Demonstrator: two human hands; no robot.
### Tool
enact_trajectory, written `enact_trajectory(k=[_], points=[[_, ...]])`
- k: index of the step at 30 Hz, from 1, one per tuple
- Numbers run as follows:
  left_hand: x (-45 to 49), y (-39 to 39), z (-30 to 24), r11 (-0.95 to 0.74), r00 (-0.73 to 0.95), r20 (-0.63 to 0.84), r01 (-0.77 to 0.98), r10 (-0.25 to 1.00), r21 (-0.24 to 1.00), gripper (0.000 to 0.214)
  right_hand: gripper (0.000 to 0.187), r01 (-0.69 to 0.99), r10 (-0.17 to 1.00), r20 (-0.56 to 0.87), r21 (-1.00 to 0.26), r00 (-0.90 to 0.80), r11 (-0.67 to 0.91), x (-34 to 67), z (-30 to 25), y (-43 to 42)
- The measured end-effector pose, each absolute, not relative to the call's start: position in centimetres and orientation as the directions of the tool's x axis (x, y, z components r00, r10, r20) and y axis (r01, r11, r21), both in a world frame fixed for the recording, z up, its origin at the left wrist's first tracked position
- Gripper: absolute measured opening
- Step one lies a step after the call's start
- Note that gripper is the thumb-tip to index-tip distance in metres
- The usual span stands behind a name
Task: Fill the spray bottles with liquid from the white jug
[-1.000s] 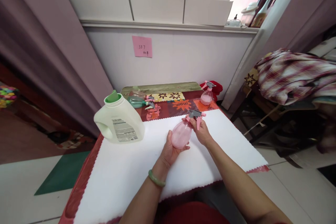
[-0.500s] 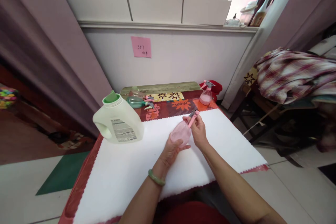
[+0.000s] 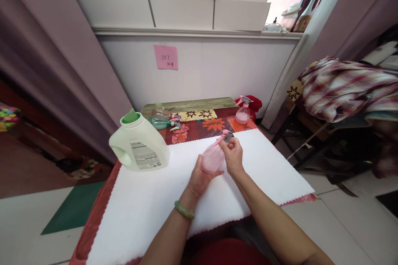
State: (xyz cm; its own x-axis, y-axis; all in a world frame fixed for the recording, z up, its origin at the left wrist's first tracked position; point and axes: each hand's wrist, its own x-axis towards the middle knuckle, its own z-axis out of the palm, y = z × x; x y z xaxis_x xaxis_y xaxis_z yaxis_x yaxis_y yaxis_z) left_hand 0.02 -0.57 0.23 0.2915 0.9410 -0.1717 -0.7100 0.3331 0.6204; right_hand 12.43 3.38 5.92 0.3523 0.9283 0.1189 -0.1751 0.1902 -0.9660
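A pink spray bottle (image 3: 213, 160) is held tilted over the white sheet, its pink and grey trigger head (image 3: 226, 136) pointing up and to the right. My left hand (image 3: 200, 177) cups the bottle's body from below and the left. Around the neck, just under the trigger head, the fingers of my right hand (image 3: 233, 153) are closed; they hide part of the collar. Left of my hands stands a large pale green detergent jug (image 3: 149, 145) with a green spout showing in its neck.
Another pink spray bottle (image 3: 243, 114) stands at the table's back right. A green spray bottle (image 3: 161, 122) and a clear pinkish one (image 3: 161, 113) lie at the back left. The white sheet (image 3: 149, 211) covers most of the table. A chair with plaid cloth (image 3: 342, 87) is at right.
The trigger head has turned about the bottle's neck, so its pink lever now points left along the bottle and its grey part right. My right hand has shifted with it.
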Motion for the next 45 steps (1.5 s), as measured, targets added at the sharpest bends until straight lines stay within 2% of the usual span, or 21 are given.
enact_trajectory(k=[5, 10, 13, 18, 21, 25, 29, 36, 45], points=[[0.3, -0.9, 0.4, 0.210, 0.221, -0.067, -0.731, 0.973, 0.649, 0.057, 0.048, -0.204, 0.919, 0.067, -0.967, 0.387, 0.156, 12.7, 4.8, 3.9], [0.3, -0.9, -0.7, 0.238, 0.254, -0.088, -0.654, 0.963, 0.718, 0.089, 0.047, -0.219, 0.945, 0.070, -0.965, 0.319, 0.145, 12.9, 5.3, 4.3], [0.4, -0.7, -1.2, 0.195, 0.197, -0.089, -0.626, 0.976, 0.755, 0.096, 0.047, -0.148, 0.952, 0.124, -0.974, 0.278, 0.170, 12.8, 6.3, 4.1], [0.9, -0.5, -1.2, 0.095, 0.101, -0.041, -0.625, 0.994, 0.775, 0.088, 0.049, 0.011, 0.899, 0.190, -0.979, 0.395, 0.202, 12.0, 6.7, 3.3], [1.0, -0.5, -0.8, 0.086, 0.091, -0.035, -0.651, 0.995, 0.754, 0.088, 0.047, 0.012, 0.890, 0.224, -0.971, 0.398, 0.239, 11.7, 6.4, 3.1], [0.9, -0.6, -0.1, 0.172, 0.161, -0.082, -0.690, 0.984, 0.703, 0.066, 0.043, 0.019, 0.906, 0.289, -0.954, 0.309, 0.298, 12.0, 6.3, 3.1], [0.5, -0.7, 0.1, 0.218, 0.191, -0.116, -0.702, 0.975, 0.678, 0.062, 0.040, 0.031, 0.921, 0.301, -0.953, 0.246, 0.303, 12.4, 6.5, 3.1], [0.2, -0.6, 0.0, 0.171, 0.168, -0.067, -0.737, 0.983, 0.654, 0.053, 0.038, 0.042, 0.885, 0.291, -0.954, 0.363, 0.296, 12.3, 6.5, 3.0], [0.3, -0.8, -0.3, 0.087, 0.068, -0.054, -0.734, 0.996, 0.673, 0.067, 0.038, -0.061, 0.855, 0.215, -0.959, 0.472, 0.275, 11.3, 5.5, 3.1]])
